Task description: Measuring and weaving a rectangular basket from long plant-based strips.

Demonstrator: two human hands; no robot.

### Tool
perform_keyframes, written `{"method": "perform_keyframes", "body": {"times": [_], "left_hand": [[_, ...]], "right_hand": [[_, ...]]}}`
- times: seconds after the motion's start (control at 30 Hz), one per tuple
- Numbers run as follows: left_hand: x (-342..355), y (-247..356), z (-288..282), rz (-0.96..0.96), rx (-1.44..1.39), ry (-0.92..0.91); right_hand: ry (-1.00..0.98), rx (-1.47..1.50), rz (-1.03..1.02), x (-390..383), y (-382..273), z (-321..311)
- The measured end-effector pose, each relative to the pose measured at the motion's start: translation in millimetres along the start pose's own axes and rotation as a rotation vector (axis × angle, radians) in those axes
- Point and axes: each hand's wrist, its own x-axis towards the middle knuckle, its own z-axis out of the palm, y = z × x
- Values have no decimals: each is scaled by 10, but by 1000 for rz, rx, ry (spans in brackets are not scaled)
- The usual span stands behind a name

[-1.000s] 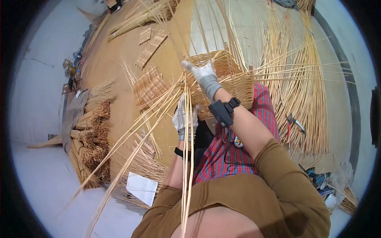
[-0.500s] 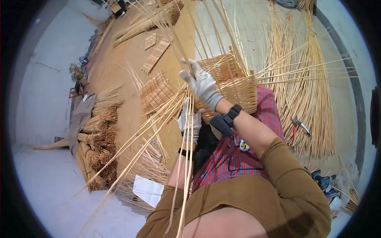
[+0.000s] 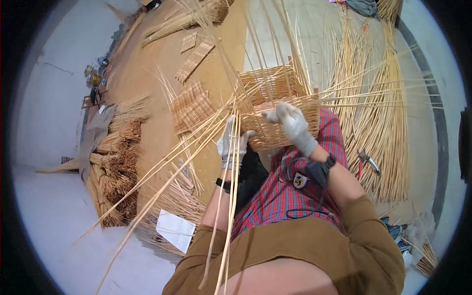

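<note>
A half-woven wicker basket (image 3: 268, 135) rests at my knees, its open top facing up. Long pale rods stand up from its far side and others fan out left and right. White work gloves cover both hands. My left hand (image 3: 231, 145) grips the basket's near left corner, thumb against the wall, partly hidden behind loose rods (image 3: 234, 172) that hang toward me. Over the near rim, my right hand (image 3: 295, 127) is closed with its fingers curled; whatever is pinched in it is too small to make out.
Flat woven panels (image 3: 191, 108) lie on the floor to the left, near stacked rod bundles (image 3: 115, 172). Long loose rods (image 3: 388, 147) cover the floor at right, with red-handled pruning shears (image 3: 366, 162) on them. A white paper sheet (image 3: 174, 231) lies at lower left.
My right hand has come down and right, from the upright rods at the basket's left corner to the near rim, and its fingers have closed. My left hand stays at the corner.
</note>
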Motion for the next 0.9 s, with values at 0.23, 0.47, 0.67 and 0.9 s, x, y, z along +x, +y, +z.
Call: {"method": "perform_keyframes", "body": {"times": [0.23, 0.47, 0.67, 0.9], "left_hand": [[-171, -84, 60, 112, -81, 251], [310, 753, -192, -205, -1133, -277], [546, 656, 257, -172, -958, -100], [614, 694, -24, -244, -839, -204]], "right_hand": [[82, -32, 384, 111, -307, -737], [110, -229, 285, -79, -389, -728], [-12, -681, -344, 1064, -512, 122], [117, -477, -10, 468, -430, -591]]}}
